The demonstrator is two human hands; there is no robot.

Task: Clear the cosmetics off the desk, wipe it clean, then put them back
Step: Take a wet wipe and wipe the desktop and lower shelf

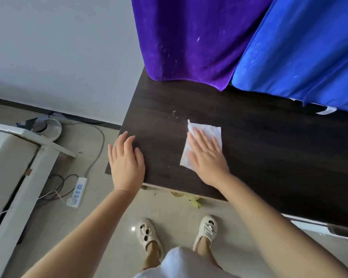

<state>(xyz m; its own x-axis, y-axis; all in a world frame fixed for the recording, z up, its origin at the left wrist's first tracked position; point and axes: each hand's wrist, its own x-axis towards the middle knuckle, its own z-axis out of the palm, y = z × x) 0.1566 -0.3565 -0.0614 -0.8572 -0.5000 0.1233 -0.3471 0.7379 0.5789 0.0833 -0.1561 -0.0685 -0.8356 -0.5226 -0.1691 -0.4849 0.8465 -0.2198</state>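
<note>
One white wipe [204, 141] lies under your flat, unclenched right hand [206, 155]; sweep it toward the crumbs [174, 114] (near the counter's [269, 147] far-left corner). Your left hand [127, 159], grasping nothing, steadies the left edge.

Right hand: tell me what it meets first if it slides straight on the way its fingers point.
Probably the small white specks on the desk, just beyond the wipe under the right hand. Past those hangs the purple cloth.

The desk [269, 137] lies bare from its front edge back, open to a hand. Along the back edge a purple cloth [189, 37] and blue cloth [299, 53] hang onto it. The tissue [209, 131] and left hand [127, 163] crowd the left corner.
</note>
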